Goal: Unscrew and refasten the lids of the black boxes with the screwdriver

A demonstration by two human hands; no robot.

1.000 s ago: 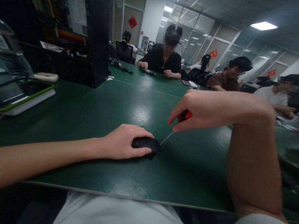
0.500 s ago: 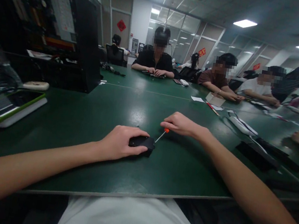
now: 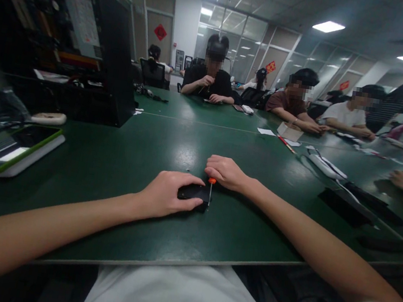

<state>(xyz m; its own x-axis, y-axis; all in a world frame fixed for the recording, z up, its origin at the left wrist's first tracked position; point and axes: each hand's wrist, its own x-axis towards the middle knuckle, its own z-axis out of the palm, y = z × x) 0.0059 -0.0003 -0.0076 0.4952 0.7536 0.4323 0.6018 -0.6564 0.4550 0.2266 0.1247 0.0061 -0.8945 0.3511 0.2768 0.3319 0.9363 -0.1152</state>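
Observation:
On the green table point(image 3: 140, 157) lies a small black box-like device point(image 3: 192, 192). My left hand point(image 3: 165, 191) grips it from the left, thumb on the near side and fingers on the far side. My right hand point(image 3: 227, 172) is closed around a screwdriver point(image 3: 211, 193) with an orange collar and a thin metal shaft. The handle is mostly hidden in the fist. The shaft points toward me along the device's right end, with its tip beside that end; whether it touches cannot be made out.
An open black computer case point(image 3: 117, 57) stands at the left, near a green-edged phone point(image 3: 31, 146) on a white box. To the right lie a white power strip point(image 3: 326, 165), a small cardboard box point(image 3: 289, 131) and a red pencil point(image 3: 286, 144). Several people sit around the table.
My right hand has moved left and slightly nearer, swinging the screwdriver shaft from slanted to nearly straight toward me. My left hand still holds the device. The person opposite has raised a hand.

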